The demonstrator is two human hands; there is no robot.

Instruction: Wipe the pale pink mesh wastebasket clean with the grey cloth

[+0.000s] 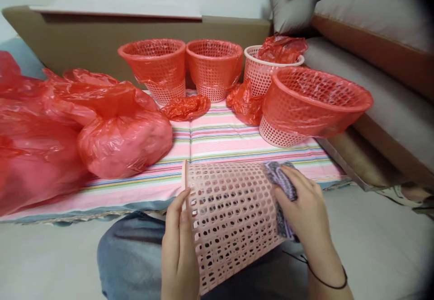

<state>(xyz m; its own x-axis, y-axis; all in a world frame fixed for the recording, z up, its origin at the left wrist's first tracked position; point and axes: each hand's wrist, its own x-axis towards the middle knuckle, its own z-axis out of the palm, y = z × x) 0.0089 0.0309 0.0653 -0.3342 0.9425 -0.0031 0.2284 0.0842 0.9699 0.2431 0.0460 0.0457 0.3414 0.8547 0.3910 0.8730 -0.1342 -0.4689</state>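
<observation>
A pale pink perforated wastebasket (pixel 233 218) lies on its side above my lap, its rim to the left and its base to the right. My left hand (pixel 181 241) grips it by the rim, fingers on the outside and the thumb side hidden. Bunched under my right hand (pixel 303 205) is a purple and grey cloth (pixel 286 187), pressed against the basket's base end. A dark band circles my right wrist.
Two wastebaskets lined with red bags (pixel 152 65) (pixel 214 69) stand at the back of a striped mat (pixel 217 133). A third lined wastebasket (pixel 315 101) leans at right, near a pale one (pixel 257 74). Filled red bags (pixel 125 142) lie left; grey cushions (pixel 376 20) are stacked right.
</observation>
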